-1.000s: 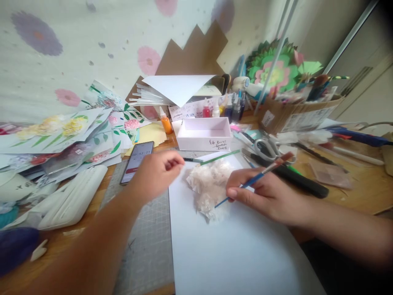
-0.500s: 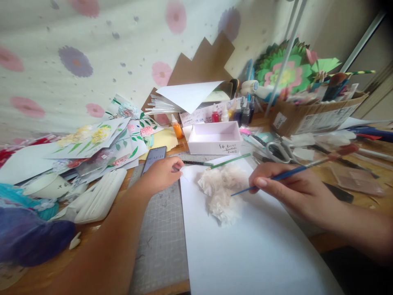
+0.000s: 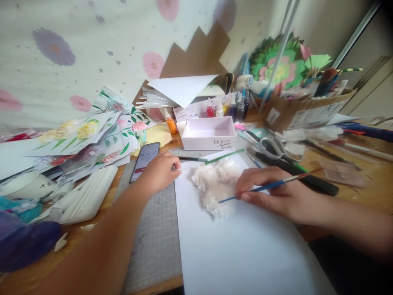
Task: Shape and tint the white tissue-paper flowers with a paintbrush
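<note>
My right hand (image 3: pixel 270 194) is closed around a thin blue-handled paintbrush (image 3: pixel 270 185). The low end of the brush points left, over the nearest of several crumpled whitish paper flowers (image 3: pixel 217 200); whether it touches cannot be made out. These ruffled flowers lie together on a large white sheet of paper (image 3: pixel 233 250). At the sheet's upper left edge is my left hand (image 3: pixel 161 172), its fingers curled and pinching at the paper edge. Behind the flowers lie a green pencil (image 3: pixel 224 156) and a dark brush (image 3: pixel 192 159).
A grey cutting mat (image 3: pixel 153 233) lies under the sheet, with a phone (image 3: pixel 144 162) on it. Behind stand a white box (image 3: pixel 208 141) and an orange bottle (image 3: pixel 170 123). Scissors (image 3: pixel 274 145) and a cardboard box of tools (image 3: pixel 310 112) are at right, flower pictures (image 3: pixel 82 133) at left.
The view has shifted slightly to the right. My right hand and the paintbrush have come lower and left over the nearest flower, the brush tilted flatter. My left hand stays by the sheet's edge.
</note>
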`<state>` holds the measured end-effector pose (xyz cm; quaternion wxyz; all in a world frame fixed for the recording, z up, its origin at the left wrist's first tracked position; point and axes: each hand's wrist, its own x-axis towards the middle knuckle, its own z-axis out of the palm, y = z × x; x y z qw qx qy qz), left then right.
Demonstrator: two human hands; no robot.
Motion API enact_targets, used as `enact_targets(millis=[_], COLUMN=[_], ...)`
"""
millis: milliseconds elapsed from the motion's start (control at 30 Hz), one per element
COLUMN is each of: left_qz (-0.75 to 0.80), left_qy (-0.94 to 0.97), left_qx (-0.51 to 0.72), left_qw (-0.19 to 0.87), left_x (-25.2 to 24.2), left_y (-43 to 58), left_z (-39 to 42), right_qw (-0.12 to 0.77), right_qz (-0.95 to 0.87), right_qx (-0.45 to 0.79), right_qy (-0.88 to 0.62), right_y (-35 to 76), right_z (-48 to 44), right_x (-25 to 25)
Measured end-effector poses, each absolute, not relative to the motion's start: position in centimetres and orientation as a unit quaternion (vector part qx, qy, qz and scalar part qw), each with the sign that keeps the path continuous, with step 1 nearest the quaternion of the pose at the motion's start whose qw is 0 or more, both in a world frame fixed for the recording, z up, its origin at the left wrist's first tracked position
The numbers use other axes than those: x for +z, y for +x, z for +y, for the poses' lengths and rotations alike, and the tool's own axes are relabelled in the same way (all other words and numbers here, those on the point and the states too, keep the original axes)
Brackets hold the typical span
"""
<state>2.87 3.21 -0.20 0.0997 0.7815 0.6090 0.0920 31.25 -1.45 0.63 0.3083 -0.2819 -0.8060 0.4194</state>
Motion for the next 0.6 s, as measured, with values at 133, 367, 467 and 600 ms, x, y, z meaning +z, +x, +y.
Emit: enact_targets(millis=[133, 367, 467, 600], left_qz=[0.615, 0.662, 0.638, 0.596], left_qy=[0.776, 0.729, 0.741, 0.757], left_qx=[0.103, 0.133, 0.169, 0.193], left_qw=[0.098, 0.112, 0.125, 0.186], left_x=[0.8, 2.5, 2.5, 2.0], left_y=[3.3, 4.8, 5.2, 5.6], left_z=[2.7, 1.3, 1.0, 0.7], right_qw=[0.328, 0.301, 0.294, 0.304], right_qz=[-0.794, -0.803, -0.809, -0.806], right_qx=[0.41, 0.415, 0.421, 0.415], right_qy=[-0.306, -0.303, -0.287, -0.293], right_y=[31.3, 31.4, 31.7, 31.8], right_z=[-1.3, -1.3, -1.3, -1.4], right_x=[0.5, 0.6, 0.6, 0.7])
